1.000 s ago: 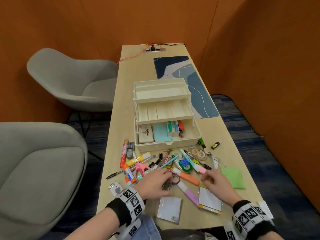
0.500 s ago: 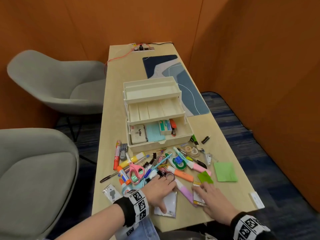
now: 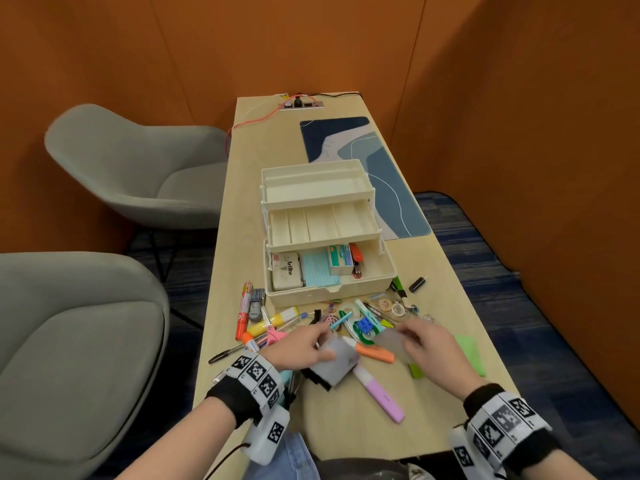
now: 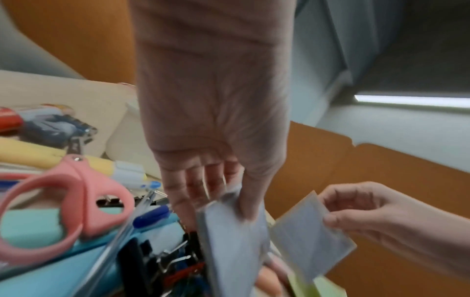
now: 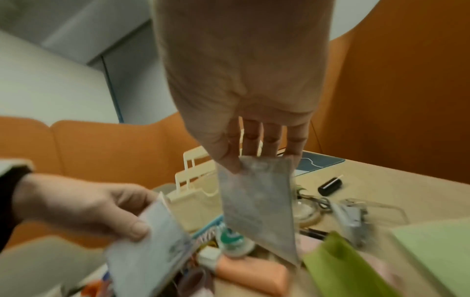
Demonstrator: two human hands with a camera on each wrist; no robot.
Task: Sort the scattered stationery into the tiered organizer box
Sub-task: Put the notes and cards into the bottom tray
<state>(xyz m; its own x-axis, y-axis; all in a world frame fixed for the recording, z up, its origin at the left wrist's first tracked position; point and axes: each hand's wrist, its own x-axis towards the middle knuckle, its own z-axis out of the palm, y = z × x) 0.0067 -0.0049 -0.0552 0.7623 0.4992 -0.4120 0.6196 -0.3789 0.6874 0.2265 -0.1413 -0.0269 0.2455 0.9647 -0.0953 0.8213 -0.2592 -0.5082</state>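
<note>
Both hands have lifted: left hand [image 3: 300, 344] pinches one card [image 3: 334, 363], right hand [image 3: 426, 344] another [image 5: 257, 203].

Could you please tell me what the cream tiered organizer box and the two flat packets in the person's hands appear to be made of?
The cream tiered organizer box looks like moulded plastic with a smooth, slightly glossy finish, judging by its thin walls and ribbed dividers. The flat greyish packet pinched by the right hand and the one held by the left hand look like clear plastic sleeves, probably around paper; motion blur leaves this uncertain.
</note>
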